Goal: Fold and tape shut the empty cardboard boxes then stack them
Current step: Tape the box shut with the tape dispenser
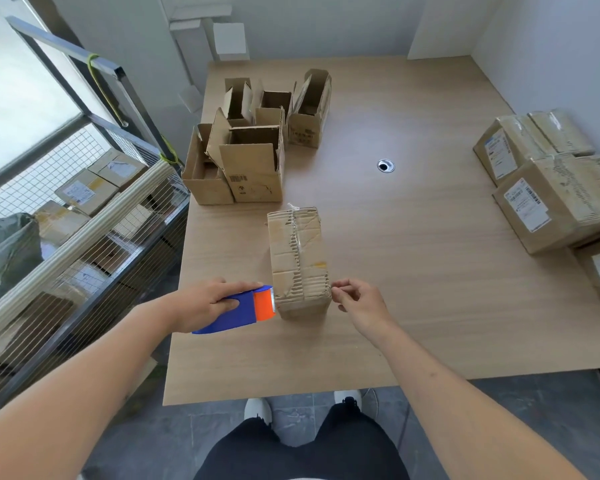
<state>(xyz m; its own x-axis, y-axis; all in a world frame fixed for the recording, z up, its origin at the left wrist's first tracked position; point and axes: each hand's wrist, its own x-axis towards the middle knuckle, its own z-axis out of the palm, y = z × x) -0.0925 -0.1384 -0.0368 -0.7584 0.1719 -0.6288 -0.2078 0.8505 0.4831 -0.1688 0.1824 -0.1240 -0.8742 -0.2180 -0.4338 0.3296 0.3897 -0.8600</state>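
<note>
A closed, worn cardboard box (297, 258) lies lengthwise on the wooden table (413, 289), with clear tape running along its top seam. My left hand (207, 301) grips a blue and orange tape dispenser (246, 308), its orange head pressed against the box's near left corner. My right hand (355, 299) pinches the box's near right corner with thumb and fingertips. Several open empty boxes (250, 161) stand at the far left of the table. Taped boxes with labels (551, 192) are stacked at the right edge.
A wire-mesh cart (84, 237) holding parcels stands along the table's left side. A round cable grommet (386, 165) sits in the tabletop beyond the box. White walls close off the far and right sides. My legs and shoes (302, 427) are at the table's front edge.
</note>
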